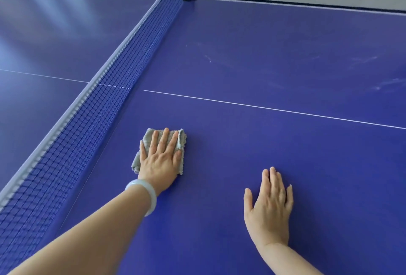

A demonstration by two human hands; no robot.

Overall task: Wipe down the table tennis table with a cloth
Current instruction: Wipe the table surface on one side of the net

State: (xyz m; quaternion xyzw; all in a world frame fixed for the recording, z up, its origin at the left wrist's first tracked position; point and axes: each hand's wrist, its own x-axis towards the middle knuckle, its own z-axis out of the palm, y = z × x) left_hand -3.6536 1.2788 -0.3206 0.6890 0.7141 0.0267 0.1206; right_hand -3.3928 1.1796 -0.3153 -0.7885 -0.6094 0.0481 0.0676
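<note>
Nearest, the right hand (269, 206) lies flat, fingers straight, on the smooth blue table (263, 66), holding nothing. Left of it and further out, the left hand (161, 160), a pale bangle (144, 195) at its wrist, presses open-palmed on a folded, fuzzy grey cloth (182, 138) beside the mesh net (87, 116). Beyond the hands, faint smears streak the surface.

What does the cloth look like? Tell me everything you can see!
The cloth is small, grey-beige and fluffy like a towel, folded into a rough rectangle with ragged edges. It lies flat on the blue table, close to the net. The left hand presses on it with straight fingers, covering its middle.
</note>
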